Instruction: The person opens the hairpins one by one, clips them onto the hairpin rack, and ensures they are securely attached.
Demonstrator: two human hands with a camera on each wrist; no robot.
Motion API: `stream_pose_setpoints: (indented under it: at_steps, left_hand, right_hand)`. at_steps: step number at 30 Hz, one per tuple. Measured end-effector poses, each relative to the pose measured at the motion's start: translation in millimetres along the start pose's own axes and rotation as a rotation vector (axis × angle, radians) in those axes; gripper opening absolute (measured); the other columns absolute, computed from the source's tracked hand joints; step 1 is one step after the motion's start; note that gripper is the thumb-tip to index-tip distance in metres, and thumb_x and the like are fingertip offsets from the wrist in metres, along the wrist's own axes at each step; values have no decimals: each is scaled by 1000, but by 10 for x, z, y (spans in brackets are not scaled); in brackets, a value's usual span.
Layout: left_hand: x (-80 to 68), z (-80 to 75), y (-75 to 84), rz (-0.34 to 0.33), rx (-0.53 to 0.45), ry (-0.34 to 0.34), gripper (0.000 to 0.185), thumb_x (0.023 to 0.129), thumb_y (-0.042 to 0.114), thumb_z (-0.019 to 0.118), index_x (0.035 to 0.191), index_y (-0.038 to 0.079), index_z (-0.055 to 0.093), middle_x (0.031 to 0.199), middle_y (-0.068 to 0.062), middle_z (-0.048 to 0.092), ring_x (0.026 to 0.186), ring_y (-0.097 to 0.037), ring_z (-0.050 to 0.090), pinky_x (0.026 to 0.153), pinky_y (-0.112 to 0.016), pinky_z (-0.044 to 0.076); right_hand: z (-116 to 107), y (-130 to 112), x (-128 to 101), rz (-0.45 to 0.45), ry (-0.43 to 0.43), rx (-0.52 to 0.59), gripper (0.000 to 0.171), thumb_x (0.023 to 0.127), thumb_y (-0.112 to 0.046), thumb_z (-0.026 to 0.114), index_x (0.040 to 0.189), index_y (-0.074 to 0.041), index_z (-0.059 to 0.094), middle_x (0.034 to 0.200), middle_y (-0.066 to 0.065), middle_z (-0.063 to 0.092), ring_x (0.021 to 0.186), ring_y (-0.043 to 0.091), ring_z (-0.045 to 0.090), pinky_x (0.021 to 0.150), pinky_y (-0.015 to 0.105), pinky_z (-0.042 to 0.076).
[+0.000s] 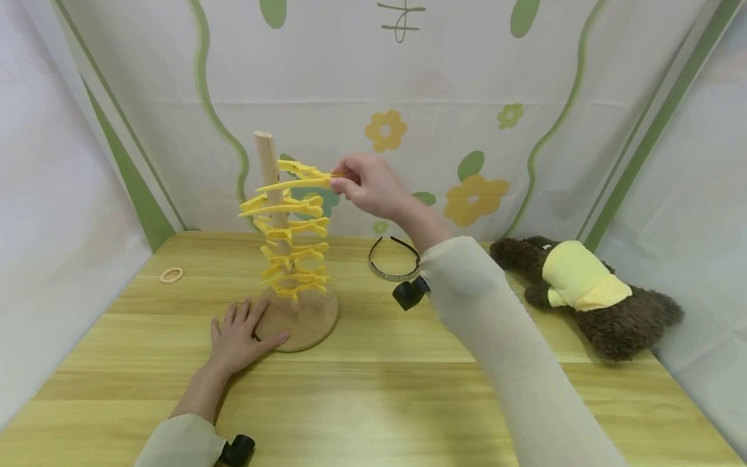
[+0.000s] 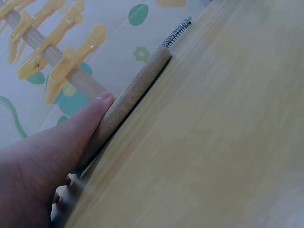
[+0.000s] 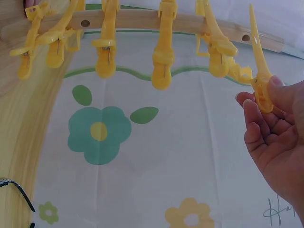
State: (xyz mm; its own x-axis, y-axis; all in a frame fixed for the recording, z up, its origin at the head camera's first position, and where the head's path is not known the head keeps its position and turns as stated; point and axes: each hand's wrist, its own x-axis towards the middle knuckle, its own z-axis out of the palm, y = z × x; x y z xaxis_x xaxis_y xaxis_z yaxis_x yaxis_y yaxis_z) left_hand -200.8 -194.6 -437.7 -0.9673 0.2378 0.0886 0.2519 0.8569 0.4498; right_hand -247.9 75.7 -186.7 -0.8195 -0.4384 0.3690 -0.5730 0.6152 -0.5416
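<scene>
Peg: wooden peg [image 1: 266,162] stands upright on a round wooden base [image 1: 309,318] on the bench [image 1: 373,389]; its top end is bare, with open air above and to the right of it.
Clips: yellow clips [image 1: 292,250] clamped along the peg from just above the base up to near the top, their tails pointing right and left of the peg.
Right hand: right hand [image 1: 367,185] raised to the right of the peg near its top, thumb and fingers pinching the tail of the top clip [image 1: 303,174]; from the right wrist view this clip [image 3: 260,76] is beside the peg, and whether its jaws grip the wood I cannot tell.
Left hand: left hand [image 1: 239,337] lies flat, fingers straight, at the left of the peg's base, thumb pressed against the base rim [image 2: 128,102]; it holds nothing.
Room: bare bench in front of the peg and to its left; cloth wall [image 1: 373,97] close behind the peg.
Around: hair tie [image 1: 171,275] far left of the peg; headband [image 1: 393,259] just right of the base; plush toy [image 1: 589,292] well right of the peg, against the side wall.
</scene>
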Motion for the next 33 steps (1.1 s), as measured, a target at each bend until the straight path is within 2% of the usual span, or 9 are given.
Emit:
stream_pose_setpoints:
  at_steps: [15, 18, 26, 33]
  left_hand:
    - [27, 8, 0, -3, -5, -8, 90, 80, 64, 56, 147, 11, 27, 149, -32, 17, 135, -55, 8, 98, -76, -1]
    - [27, 12, -1, -2, -4, -10, 90, 80, 64, 56, 147, 11, 26, 149, -32, 17, 135, -55, 8, 98, -76, -1]
    - [18, 13, -1, -5, -7, -5, 90, 80, 63, 56, 147, 11, 26, 149, -32, 17, 135, -55, 8, 98, -76, -1]
    - [12, 10, 10, -2, -3, -4, 89, 80, 63, 56, 147, 11, 27, 149, -31, 18, 135, -55, 9, 98, -76, 0]
  right_hand:
    - [122, -104, 156, -21, -55, 4, 19, 95, -17, 54, 100, -2, 64, 79, 6, 61, 61, 13, 45, 58, 21, 38]
    - [126, -121, 169, -22, -62, -5, 20, 95, -16, 54, 101, -1, 64, 80, 10, 61, 61, 13, 43, 57, 21, 37]
    - [161, -165, 201, -37, -70, -15, 20, 94, -14, 54, 103, 1, 64, 74, 4, 55, 60, 11, 41, 57, 20, 35]
    - [168, -161, 183, -40, -63, -10, 20, 94, -13, 54, 103, 2, 65, 76, 6, 58, 60, 11, 42, 57, 19, 36]
